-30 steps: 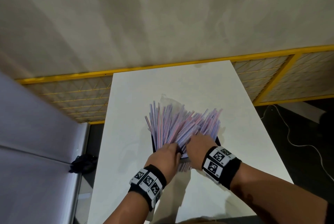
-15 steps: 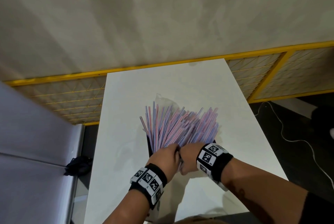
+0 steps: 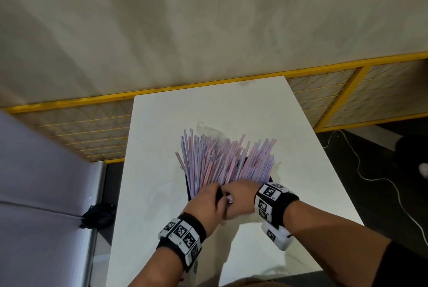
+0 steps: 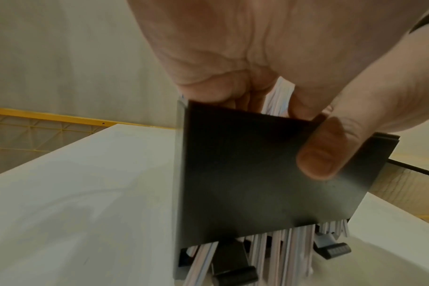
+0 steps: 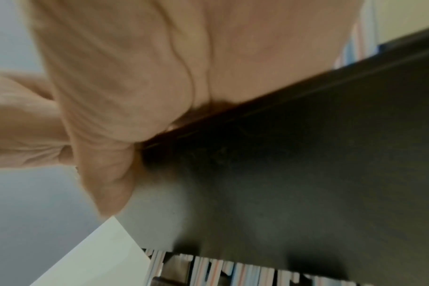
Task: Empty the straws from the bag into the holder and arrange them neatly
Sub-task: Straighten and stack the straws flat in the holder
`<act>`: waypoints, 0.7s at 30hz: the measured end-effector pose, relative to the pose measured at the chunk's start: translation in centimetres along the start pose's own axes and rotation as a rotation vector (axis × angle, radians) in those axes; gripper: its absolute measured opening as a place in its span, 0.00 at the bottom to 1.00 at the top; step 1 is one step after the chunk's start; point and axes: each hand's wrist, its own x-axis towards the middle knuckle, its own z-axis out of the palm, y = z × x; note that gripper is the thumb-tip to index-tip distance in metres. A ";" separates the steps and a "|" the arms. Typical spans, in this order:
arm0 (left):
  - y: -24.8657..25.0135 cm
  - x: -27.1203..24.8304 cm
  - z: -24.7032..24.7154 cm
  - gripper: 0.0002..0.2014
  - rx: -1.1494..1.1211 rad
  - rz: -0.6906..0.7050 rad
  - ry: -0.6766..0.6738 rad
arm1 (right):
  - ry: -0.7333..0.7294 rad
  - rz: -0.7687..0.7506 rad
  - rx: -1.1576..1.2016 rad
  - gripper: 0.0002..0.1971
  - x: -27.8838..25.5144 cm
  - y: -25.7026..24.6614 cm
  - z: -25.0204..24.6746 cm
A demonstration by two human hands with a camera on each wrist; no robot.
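Several pink, blue and white striped straws [image 3: 220,159] fan out of a black holder [image 3: 187,184] on the white table [image 3: 162,147]. My left hand [image 3: 206,203] grips the holder's [image 4: 257,174] near wall, with the thumb [image 4: 323,154] outside and the fingers inside. My right hand [image 3: 240,196] sits beside it on the same wall [image 5: 306,154], its fingers hidden over the rim. Straw ends [image 4: 279,251] show under the wall. A clear plastic bag [image 3: 208,128] lies behind the straws.
A grey padded surface [image 3: 34,194] runs along the left, with a black cloth lump [image 3: 97,215] in the gap by the table. A yellow mesh fence [image 3: 92,124] stands behind the table. A white cable [image 3: 361,171] lies on the dark floor to the right.
My right hand has slid back off the spread straws to the holder's near rim, next to the left hand. The straws stand in a tighter fan.
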 end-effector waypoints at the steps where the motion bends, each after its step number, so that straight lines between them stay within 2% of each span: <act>1: -0.1 0.0 -0.1 0.08 -0.001 0.002 -0.003 | 0.030 -0.030 0.038 0.19 -0.3 0.0 -0.2; 3: -0.2 0.0 -0.2 0.09 0.033 0.006 -0.011 | 0.098 -0.102 0.045 0.16 -1.0 0.1 -0.5; 5: -0.3 0.0 -0.1 0.10 0.068 0.012 -0.015 | 0.177 -0.145 -0.062 0.18 -1.8 0.4 -0.8; 8: -0.2 -0.2 0.0 0.10 0.082 0.017 -0.013 | 0.234 -0.104 -0.293 0.23 -3.1 0.8 -0.8; 11: 0.0 -0.2 0.0 0.10 0.087 0.011 -0.002 | 0.156 -0.007 -0.356 0.29 -3.6 0.9 -0.5; 14: 0.2 -0.1 0.0 0.09 0.103 0.014 0.008 | 0.086 0.058 -0.298 0.31 -3.3 0.9 0.3; 21: 0.1 -0.4 0.1 0.08 0.097 -0.008 -0.006 | 0.013 0.040 -0.087 0.31 -2.1 1.0 0.7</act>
